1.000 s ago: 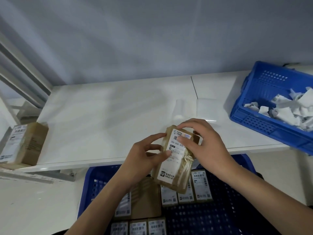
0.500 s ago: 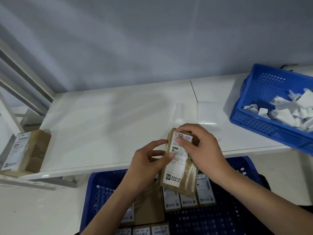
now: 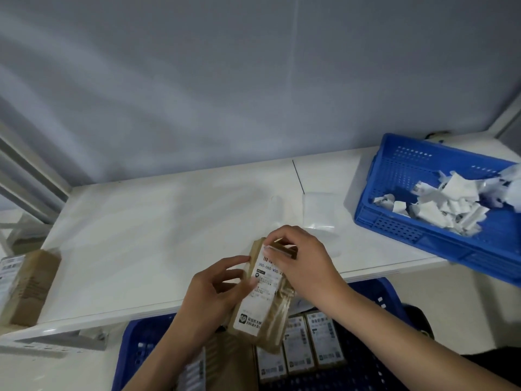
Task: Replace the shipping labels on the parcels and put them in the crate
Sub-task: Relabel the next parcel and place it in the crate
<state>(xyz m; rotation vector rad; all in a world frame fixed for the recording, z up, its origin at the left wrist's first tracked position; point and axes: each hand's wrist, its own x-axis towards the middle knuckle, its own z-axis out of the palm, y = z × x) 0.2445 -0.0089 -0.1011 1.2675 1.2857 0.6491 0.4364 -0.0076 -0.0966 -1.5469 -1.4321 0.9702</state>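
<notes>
Both hands gripped the small brown cardboard parcel point(image 3: 267, 314) over the near edge of the white table point(image 3: 141, 235): left hand point(image 3: 214, 294) curled round its left side, right hand point(image 3: 301, 263) pinching the white shipping label point(image 3: 260, 292) at its far end. Below sat the blue plastic crate point(image 3: 135, 351) of labelled parcels.

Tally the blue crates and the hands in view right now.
Blue crates: 2, the crate with paper scraps on the table and the crate with parcels below the table edge.
Hands: 2, left hand and right hand, both on one parcel.
Total: 4
</notes>
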